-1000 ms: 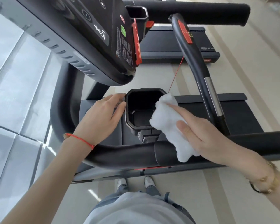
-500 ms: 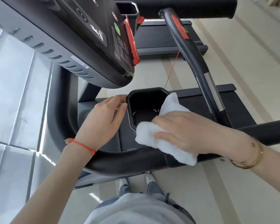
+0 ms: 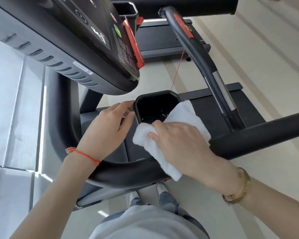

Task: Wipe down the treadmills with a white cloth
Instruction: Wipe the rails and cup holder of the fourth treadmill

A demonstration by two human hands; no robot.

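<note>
White cloth (image 3: pixel 164 149) draped over the near-right rim of the black cup holder (image 3: pixel 155 107), pressed by the right hand (image 3: pixel 183 149), fingers flat. Left hand (image 3: pixel 105 130) relaxed against the holder's left edge. Curved handrail (image 3: pixel 128 171) passes below; floor (image 3: pixel 248 57) open beyond.

The cup holder (image 3: pixel 155 107) sits between the two hands: left hand (image 3: pixel 105 128) against its left rim, right hand (image 3: pixel 181 144) on the cloth (image 3: pixel 155 149) draped over its right edge. The console (image 3: pixel 64 37) hangs above, and the handrail (image 3: pixel 121 171) curves in front.
</note>
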